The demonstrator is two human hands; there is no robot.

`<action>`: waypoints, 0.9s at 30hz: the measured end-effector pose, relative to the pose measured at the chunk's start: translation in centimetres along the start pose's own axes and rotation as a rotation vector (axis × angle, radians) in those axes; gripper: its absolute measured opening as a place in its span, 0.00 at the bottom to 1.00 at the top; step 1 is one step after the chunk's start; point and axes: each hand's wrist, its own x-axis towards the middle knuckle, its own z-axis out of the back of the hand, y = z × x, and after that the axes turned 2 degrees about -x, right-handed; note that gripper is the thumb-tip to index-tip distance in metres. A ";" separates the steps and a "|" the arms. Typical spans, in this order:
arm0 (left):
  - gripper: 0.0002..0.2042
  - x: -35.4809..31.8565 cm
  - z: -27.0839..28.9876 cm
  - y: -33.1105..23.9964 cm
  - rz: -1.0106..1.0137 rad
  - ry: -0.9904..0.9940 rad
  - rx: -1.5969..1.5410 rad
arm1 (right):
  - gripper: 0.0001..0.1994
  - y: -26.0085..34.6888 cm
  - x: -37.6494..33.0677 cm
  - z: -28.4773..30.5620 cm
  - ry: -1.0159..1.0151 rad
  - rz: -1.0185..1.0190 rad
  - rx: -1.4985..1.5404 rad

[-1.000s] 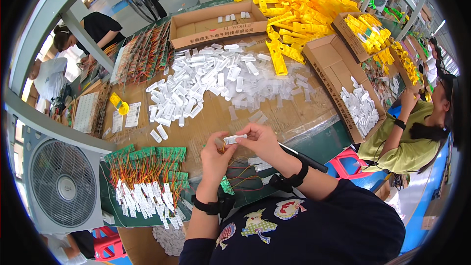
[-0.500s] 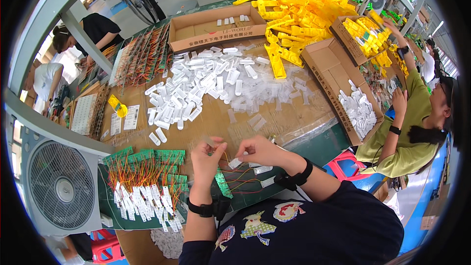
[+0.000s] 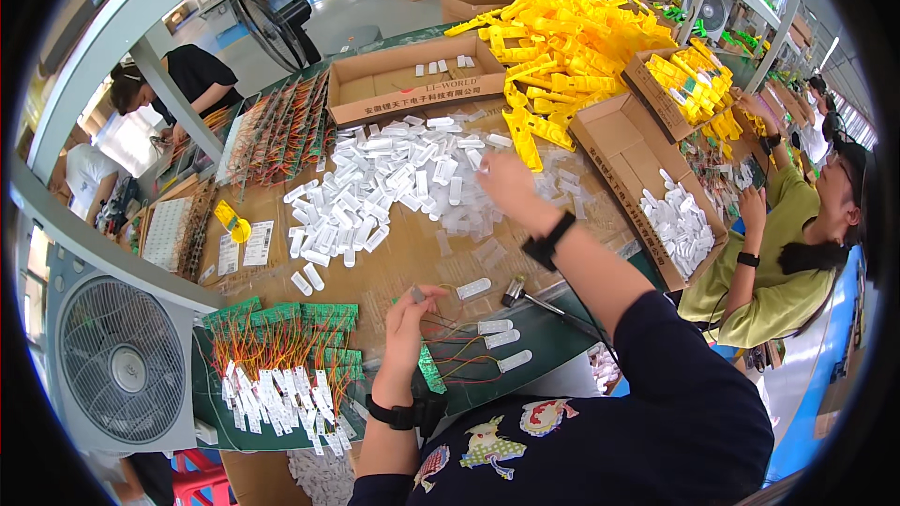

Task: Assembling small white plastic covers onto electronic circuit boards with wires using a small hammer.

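Note:
My left hand [image 3: 405, 326] is closed in a pinch on a small grey piece [image 3: 417, 294] above the table's near edge. Stretched forward, my right hand [image 3: 511, 186] reaches to the pile of white oval plastic covers [image 3: 361, 183] and the clear plastic pieces [image 3: 459, 215]; its fingertips are partly hidden. Between my arms lies a green circuit board [image 3: 430, 370]. Thin red and yellow wires run from it towards several white strips and covers [image 3: 502, 338] on its right. One white cover [image 3: 473, 289] lies slightly farther forward.
Wired green boards [image 3: 328, 317] are stacked left, near a fan [image 3: 122, 365]. A metal-headed tool [image 3: 514, 290] lies right. Beyond are cardboard trays [image 3: 412, 111], an open box [image 3: 614, 155] and yellow plastic parts [image 3: 572, 47]. A co-worker [image 3: 787, 244] sits at the right.
My right hand has moved from beside my left hand forward to the pile. The white piece it was pinching is out of its fingers. My left hand has shifted slightly down and right.

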 end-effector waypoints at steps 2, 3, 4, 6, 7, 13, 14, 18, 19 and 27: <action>0.20 0.3 -0.6 0.7 -0.061 0.070 -0.081 | 0.10 -1.8 3.1 -1.0 0.070 -0.091 -0.103; 0.22 0.2 -0.8 0.7 -0.114 0.120 -0.165 | 0.11 -1.5 3.9 -1.2 0.156 -0.170 -0.199; 0.22 0.1 -1.0 0.5 -0.118 0.115 -0.164 | 0.11 -1.6 4.2 -1.3 0.155 -0.165 -0.196; 0.23 -0.2 -1.5 -0.1 -0.175 0.113 -0.240 | 0.12 -1.8 4.4 -1.7 0.248 -0.093 -0.167; 0.23 0.0 -1.1 0.2 -0.172 0.105 -0.241 | 0.12 -1.9 4.0 -2.2 0.254 -0.088 -0.166; 0.14 0.8 -1.8 0.7 -0.181 -0.020 0.039 | 0.09 -2.4 2.2 -2.2 -0.006 0.065 -0.268; 0.12 0.9 -2.2 1.0 -0.184 -0.057 -0.088 | 0.10 -2.5 1.6 -1.7 -0.105 0.119 -0.165; 0.10 1.1 -1.2 2.2 -0.202 -0.129 -0.145 | 0.10 0.9 -3.2 2.0 0.242 0.215 0.419; 0.10 1.2 -1.1 2.3 -0.201 -0.134 -0.148 | 0.10 2.6 -5.5 3.5 0.366 0.228 0.521; 0.13 1.3 -2.2 0.3 -0.148 -0.186 0.107 | 0.13 3.3 -12.5 6.1 0.711 0.129 0.988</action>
